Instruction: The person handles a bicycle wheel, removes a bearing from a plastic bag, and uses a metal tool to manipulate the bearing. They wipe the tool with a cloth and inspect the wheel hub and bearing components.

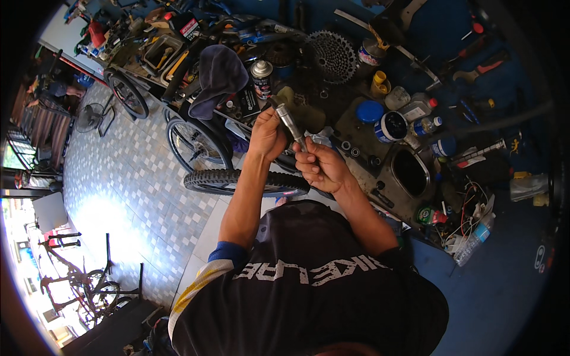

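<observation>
Metal tube: silver, slim, held up in the air in front of the person's chest, near the left edge of the surface.
Long axis: slanting, from upper left to lower right across the view.
Upper end: bright, pointing away from the person and to the left, just beside the left grip.
Lower end: pointing back toward the person and to the right, running in among the fingers of the right grip.
Right grip: grasping the tube by its lower end, thumb and fingers bent round it; most of the tube sticks out beyond this hand, toward the upper left.
Left grip: fingers bent, to the left of the tube's upper part; whether they clasp it or something else, I cannot tell.
Below the hands: a knobbly tyre, lying crosswise behind the left forearm.
Beyond the hands: a spray can standing upright, with a dark cloth hanging to its left.
On the surface, right of the hands: a round blue lid and, nearer the person, small rings.
Farther back: a large toothed cog.
</observation>
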Demonstrator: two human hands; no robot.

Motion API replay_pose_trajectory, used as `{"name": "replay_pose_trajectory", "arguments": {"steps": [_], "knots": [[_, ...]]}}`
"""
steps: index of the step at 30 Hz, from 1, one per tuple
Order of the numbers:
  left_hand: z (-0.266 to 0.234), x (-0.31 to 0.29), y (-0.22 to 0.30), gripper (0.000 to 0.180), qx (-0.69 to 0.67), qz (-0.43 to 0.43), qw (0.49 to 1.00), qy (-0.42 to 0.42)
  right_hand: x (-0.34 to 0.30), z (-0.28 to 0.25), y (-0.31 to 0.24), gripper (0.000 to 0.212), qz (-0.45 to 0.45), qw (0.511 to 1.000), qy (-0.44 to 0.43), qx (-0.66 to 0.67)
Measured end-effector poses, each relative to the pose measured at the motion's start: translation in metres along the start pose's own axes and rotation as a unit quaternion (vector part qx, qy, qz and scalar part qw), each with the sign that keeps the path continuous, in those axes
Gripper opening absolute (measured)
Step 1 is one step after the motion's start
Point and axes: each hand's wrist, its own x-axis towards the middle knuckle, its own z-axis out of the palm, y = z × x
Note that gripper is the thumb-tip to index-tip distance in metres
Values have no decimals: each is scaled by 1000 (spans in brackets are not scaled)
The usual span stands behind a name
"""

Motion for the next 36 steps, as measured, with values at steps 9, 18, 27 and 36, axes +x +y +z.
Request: {"name": "replay_pose_trajectory", "arguments": {"steps": [9,18,27,36], "knots": [[9,-6,3,45,-56,8,997,58,9,4,-1,24,-357,587,302,-661],[20,-6,10,38,324,-33,925,194,4,16,-9,28,-479,237,215,-818],[14,-10,9,35,231,-33,965,122,1,16,-6,32,-482,288,223,-797],[7,-12,12,22,242,69,967,42,-1,23,-1,21,-321,737,284,-522]]}}
